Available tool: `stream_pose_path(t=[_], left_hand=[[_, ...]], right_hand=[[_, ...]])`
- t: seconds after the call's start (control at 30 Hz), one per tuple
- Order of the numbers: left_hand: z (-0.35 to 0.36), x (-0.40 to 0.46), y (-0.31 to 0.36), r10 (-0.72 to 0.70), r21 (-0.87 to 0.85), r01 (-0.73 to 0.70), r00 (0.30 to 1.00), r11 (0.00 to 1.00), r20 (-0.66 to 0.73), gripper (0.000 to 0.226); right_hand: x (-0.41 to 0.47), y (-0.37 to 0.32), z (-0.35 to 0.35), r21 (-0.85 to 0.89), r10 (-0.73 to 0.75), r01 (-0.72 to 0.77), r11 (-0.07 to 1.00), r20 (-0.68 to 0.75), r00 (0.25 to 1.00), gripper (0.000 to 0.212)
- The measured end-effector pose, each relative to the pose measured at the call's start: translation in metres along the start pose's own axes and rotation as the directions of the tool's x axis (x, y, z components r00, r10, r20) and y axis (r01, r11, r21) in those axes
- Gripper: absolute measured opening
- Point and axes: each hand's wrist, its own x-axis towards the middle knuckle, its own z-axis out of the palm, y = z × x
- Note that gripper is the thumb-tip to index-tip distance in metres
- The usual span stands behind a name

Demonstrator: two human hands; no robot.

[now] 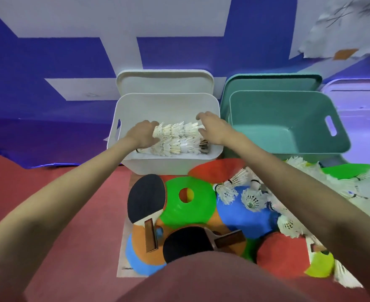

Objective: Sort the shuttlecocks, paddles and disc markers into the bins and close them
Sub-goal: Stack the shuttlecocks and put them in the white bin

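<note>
Both hands inside the white bin (123,118), on a stacked row of shuttlecocks (177,131) held lengthwise between them. Left hand (146,132) curled round the row's left end. Right hand (212,127) at the right end, fingers loosely spread against the feathers — a steadying press rather than a closed grip. More shuttlecocks lying in the bin beneath the held row.

Green bin (288,118) just beside, nothing visible inside. Lids propped behind both bins, neither closed.

On the mat in front: two paddles — one at left (146,198), one nearer (186,243) — overlapping a spread of disc markers, among them a green one (188,212). Loose shuttlecocks (251,198) scattered over the markers to the right.

Judged handling: shuttlecocks very light, feather skirts brittle and easily crushed; nested row likely to buckle in the middle unless pressed evenly from both ends. Best held at cork ends or end-to-end. Paddles stiff, best taken by the handle. Markers thin and flexible, liftable at the rim or centre hole.
</note>
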Motion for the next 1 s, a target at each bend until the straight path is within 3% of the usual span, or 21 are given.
stream_pose_path(t=[0.07, 0.13, 0.27, 0.37, 0.67, 0.73, 0.87, 1.0], left_hand=[[-0.001, -0.017, 0.017, 0.064, -0.046, -0.075, 0.978, 0.996, -0.198, 0.053], [0.000, -0.039, 0.040, 0.170, -0.076, -0.214, 0.911, 0.974, -0.376, 0.046], [0.009, -0.084, 0.091, 0.391, -0.029, -0.473, 0.759, 0.880, -0.520, 0.040], [0.024, -0.109, 0.118, 0.489, -0.021, -0.568, 0.725, 0.822, -0.485, 0.041], [0.081, -0.133, 0.173, 0.541, -0.204, -0.613, 0.780, 0.764, -0.315, 0.037], [0.092, -0.131, 0.189, 0.552, -0.229, -0.608, 0.790, 0.760, -0.265, 0.038], [0.109, -0.127, 0.220, 0.562, -0.292, -0.600, 0.800, 0.745, -0.208, 0.037], [0.123, -0.121, 0.242, 0.522, -0.299, -0.549, 0.836, 0.781, -0.172, 0.039]], right_hand=[[-0.032, 0.010, -0.015, 0.064, -0.071, 0.085, 0.994, -0.197, 0.978, 0.041], [-0.069, 0.021, -0.023, 0.080, -0.100, 0.137, 0.987, -0.359, 0.928, 0.042], [-0.147, 0.048, -0.021, 0.150, 0.016, 0.067, 0.986, -0.493, 0.870, 0.044], [-0.197, 0.072, -0.014, 0.196, 0.107, 0.003, 0.981, -0.551, 0.828, 0.042], [-0.300, 0.116, 0.023, 0.431, 0.423, -0.170, 0.886, -0.604, 0.676, 0.038], [-0.311, 0.119, 0.037, 0.461, 0.446, -0.181, 0.869, -0.568, 0.692, 0.037], [-0.321, 0.119, 0.063, 0.429, 0.385, -0.182, 0.885, -0.455, 0.803, 0.032], [-0.309, 0.109, 0.084, 0.301, 0.348, -0.237, 0.924, -0.402, 0.847, 0.041]])
